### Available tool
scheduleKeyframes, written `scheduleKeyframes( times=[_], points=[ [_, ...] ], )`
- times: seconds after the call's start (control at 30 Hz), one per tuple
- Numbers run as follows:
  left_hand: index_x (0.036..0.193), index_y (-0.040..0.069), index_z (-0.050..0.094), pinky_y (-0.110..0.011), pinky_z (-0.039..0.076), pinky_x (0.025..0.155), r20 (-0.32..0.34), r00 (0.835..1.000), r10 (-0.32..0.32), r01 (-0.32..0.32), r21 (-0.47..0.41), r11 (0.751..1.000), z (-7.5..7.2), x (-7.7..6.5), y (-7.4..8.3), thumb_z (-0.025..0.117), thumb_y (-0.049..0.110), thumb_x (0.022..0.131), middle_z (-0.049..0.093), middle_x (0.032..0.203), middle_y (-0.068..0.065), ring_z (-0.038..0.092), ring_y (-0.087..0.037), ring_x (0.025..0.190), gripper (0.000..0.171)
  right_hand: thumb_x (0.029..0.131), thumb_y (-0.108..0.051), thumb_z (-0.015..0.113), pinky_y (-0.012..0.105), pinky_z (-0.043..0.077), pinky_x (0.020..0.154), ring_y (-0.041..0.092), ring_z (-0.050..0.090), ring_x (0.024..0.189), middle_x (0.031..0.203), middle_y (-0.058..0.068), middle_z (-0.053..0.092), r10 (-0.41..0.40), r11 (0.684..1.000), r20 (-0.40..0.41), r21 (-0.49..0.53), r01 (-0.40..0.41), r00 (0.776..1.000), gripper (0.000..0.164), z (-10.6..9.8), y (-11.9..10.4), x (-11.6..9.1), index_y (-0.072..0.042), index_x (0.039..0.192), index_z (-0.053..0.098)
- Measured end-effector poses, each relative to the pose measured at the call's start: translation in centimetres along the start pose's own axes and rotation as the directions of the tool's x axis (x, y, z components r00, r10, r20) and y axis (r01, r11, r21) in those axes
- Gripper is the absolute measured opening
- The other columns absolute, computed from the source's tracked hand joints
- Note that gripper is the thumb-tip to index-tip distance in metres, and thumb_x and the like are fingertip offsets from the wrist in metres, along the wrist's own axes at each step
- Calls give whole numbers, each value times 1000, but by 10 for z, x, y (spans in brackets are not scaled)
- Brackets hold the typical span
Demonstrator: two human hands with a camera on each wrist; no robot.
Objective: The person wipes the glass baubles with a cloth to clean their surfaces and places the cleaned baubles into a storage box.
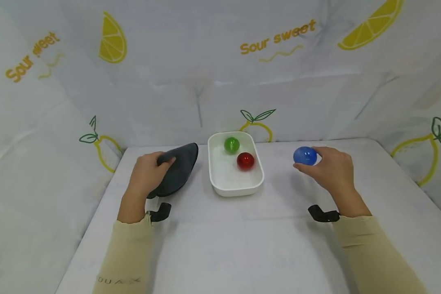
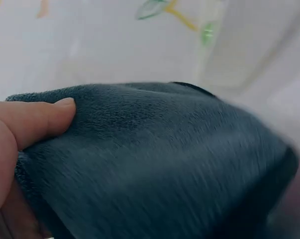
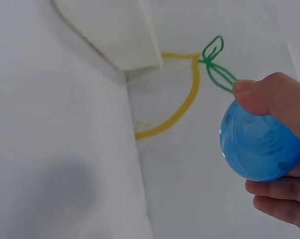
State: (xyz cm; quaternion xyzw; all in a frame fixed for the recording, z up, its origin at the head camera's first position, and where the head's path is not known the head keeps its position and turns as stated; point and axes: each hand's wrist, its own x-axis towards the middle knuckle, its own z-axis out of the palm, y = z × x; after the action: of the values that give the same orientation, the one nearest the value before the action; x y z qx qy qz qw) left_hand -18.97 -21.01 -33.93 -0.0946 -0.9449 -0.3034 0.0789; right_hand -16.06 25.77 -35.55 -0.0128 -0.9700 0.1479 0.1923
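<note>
My left hand (image 1: pixel 147 172) grips a dark grey-green plush cloth (image 1: pixel 178 171) by its edge, thumb on top, to the left of the tub. The cloth (image 2: pixel 154 159) fills much of the left wrist view, folded and drooping from the fingers. On the right, my right hand (image 1: pixel 332 167) pinches a shiny blue ball (image 1: pixel 304 156) between thumb and fingers, above the table. In the right wrist view the ball (image 3: pixel 259 142) looks translucent. Between the hands stands a white tub (image 1: pixel 220 179) with a green ball (image 1: pixel 232 145) and a red ball (image 1: pixel 245 161) inside.
A white sheet covers the table (image 1: pixel 242 245). Behind it hangs a white backdrop (image 1: pixel 191 49) printed with lemons and words, close to the tub's far side. Black straps (image 1: pixel 323 214) sit on both wrists.
</note>
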Motion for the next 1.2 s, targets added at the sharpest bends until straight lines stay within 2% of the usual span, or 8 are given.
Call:
scheduleKeyframes(
  times=[0.1, 0.2, 0.37, 0.47, 0.7, 0.87, 1.0, 1.2],
  points=[
    [90, 6, 69, -41, 47, 66, -168, 985, 28, -34, -37, 999, -18, -5, 11, 60, 35, 98, 66, 75, -11, 62, -28, 74, 32, 71, -45, 85, 63, 39, 94, 43, 60, 109, 114, 25, 68, -48, 997, -66, 54, 52, 997, 69, -1, -21, -1, 1, 118, 67],
    [81, 7, 66, -33, 36, 53, -322, 946, 50, -86, -98, 991, -28, -12, 28, 63, 37, 97, 50, 58, -7, 51, -24, 57, 34, 65, -39, 90, 63, 39, 95, 40, 61, 110, 113, 22, 70, -110, 986, -145, 106, 126, 983, 67, -2, -39, -1, -1, 115, 68],
    [79, 6, 68, -26, 32, 45, -437, 893, 104, -238, -264, 935, -25, -18, 56, 69, 33, 93, 43, 53, -4, 44, -16, 46, 30, 59, -36, 95, 62, 43, 96, 37, 62, 115, 116, 20, 70, -207, 942, -263, 207, 265, 942, 69, -5, -66, -5, -2, 113, 71],
    [85, 5, 72, -23, 38, 47, -436, 891, 127, -297, -348, 889, -13, -17, 75, 70, 30, 93, 51, 57, -6, 49, -14, 48, 26, 59, -34, 95, 61, 42, 102, 33, 58, 125, 121, 17, 69, -252, 900, -314, 273, 341, 916, 70, -8, -83, -10, -3, 117, 70],
    [96, 6, 74, -26, 55, 58, -293, 953, 76, -227, -529, 817, 24, -16, 114, 68, 34, 94, 70, 74, -8, 67, -13, 64, 29, 58, -22, 96, 57, 38, 109, 25, 53, 132, 127, 9, 67, -300, 758, -428, 436, 486, 852, 69, -11, -117, -23, -5, 120, 70],
    [87, 2, 71, -31, 56, 53, -234, 966, 114, -237, -612, 755, 47, -19, 130, 67, 31, 95, 68, 71, -10, 68, -15, 60, 30, 61, -24, 94, 48, 41, 109, 27, 52, 132, 133, 8, 64, -358, 682, -487, 447, 579, 797, 71, -7, -130, -30, -2, 123, 68],
    [91, 2, 72, -31, 57, 54, -225, 963, 146, -261, -653, 711, 59, -23, 135, 67, 28, 95, 70, 76, -10, 67, -14, 63, 27, 72, -45, 87, 44, 39, 110, 28, 51, 133, 136, 9, 62, -385, 674, -491, 429, 601, 782, 72, -1, -131, -32, -1, 125, 66],
    [121, 6, 70, -31, 57, 89, -254, 934, 251, -357, -678, 643, 71, -29, 140, 68, 18, 95, 71, 118, -7, 68, -15, 107, 29, 77, -68, 68, 49, 43, 106, 28, 56, 128, 128, 11, 66, -320, 737, -451, 434, 518, 833, 81, 5, -130, -32, 1, 118, 70]
  ],
)
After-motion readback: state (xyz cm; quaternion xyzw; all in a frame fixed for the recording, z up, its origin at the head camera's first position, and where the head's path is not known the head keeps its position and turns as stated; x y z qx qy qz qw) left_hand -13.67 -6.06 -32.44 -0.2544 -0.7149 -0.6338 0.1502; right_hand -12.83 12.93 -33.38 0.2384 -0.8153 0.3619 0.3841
